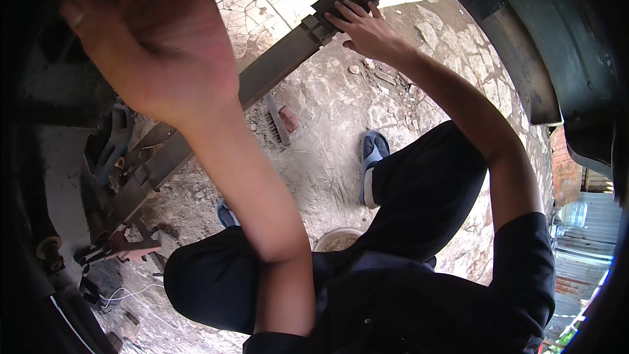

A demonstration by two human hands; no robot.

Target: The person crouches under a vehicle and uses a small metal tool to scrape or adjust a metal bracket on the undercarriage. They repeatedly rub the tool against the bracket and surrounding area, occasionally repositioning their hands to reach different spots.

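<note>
A long dark leaf spring point(282, 62) with clamp bands runs slantwise from lower left to upper right. My right hand point(370, 33) lies on its upper right end, fingers spread over the metal and not wrapped round it. At upper left my left hand point(170, 52) is raised close to the view, palm showing and thumb held apart. Its fingers stretch up into shadow and pass the top edge, so whether they touch the dark part above cannot be seen. Beneath the spring a brush point(278, 121) lies on the ground beside a reddish lump point(289, 120).
Dark vehicle panels point(557, 46) curve round the right side. A bowl point(337, 239) stands on the rough ground between my legs. At lower left are a reddish metal part point(134, 247) and a white cord point(141, 294). Corrugated sheeting point(583, 269) stands at right.
</note>
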